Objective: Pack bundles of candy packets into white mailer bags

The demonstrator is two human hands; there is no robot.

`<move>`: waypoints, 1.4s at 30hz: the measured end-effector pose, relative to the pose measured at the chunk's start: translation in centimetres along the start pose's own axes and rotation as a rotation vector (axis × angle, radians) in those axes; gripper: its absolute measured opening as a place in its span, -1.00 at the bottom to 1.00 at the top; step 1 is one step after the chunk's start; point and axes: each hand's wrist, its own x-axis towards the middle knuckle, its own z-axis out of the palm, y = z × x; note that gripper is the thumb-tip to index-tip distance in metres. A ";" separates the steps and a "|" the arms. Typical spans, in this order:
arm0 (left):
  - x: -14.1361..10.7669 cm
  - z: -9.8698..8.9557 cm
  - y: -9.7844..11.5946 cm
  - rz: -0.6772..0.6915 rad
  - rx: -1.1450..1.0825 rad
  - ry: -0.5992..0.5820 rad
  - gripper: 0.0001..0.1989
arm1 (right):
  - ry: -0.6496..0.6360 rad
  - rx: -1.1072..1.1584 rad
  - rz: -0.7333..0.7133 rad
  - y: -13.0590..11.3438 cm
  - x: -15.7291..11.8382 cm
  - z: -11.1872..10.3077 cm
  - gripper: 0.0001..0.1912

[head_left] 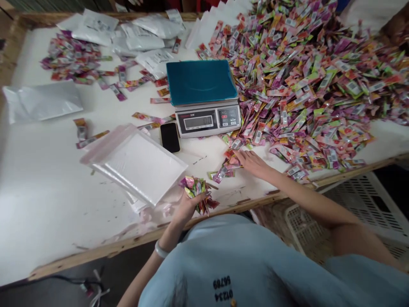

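Note:
My left hand (191, 203) is wrapped round a bunch of small colourful packets (202, 198) near the table's front edge. Over some loose packets (225, 167) on the white table, my right hand (251, 162) touches them with its fingertips, the fingers stretched out. Behind my hands stands a scale (207, 121) with a blue-green pan (201, 81) that bears nothing. To its right a large heap of packets (297, 89) reaches up close to my right hand. A stack of clear plastic bags (140, 164) lies left of my hands.
A black phone (170, 137) lies beside the scale. Filled white bags (150, 34) and a smaller packet pile (72, 55) are at the back left, with a grey bag (44, 100) at the left. White plastic crates (361, 204) stand below the table's edge at right.

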 end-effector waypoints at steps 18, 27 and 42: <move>-1.8 1.1 0.4 -0.008 -0.074 0.031 -0.64 | 0.171 0.174 -0.558 -1.8 3.3 1.0 -0.71; 1.8 2.6 -0.9 0.193 -0.030 0.127 -0.60 | 0.378 1.460 0.238 -9.5 -0.8 1.8 -0.76; -0.8 3.3 0.9 0.077 -0.026 -0.217 -0.03 | 0.318 1.620 0.416 -17.6 -2.5 2.3 -0.50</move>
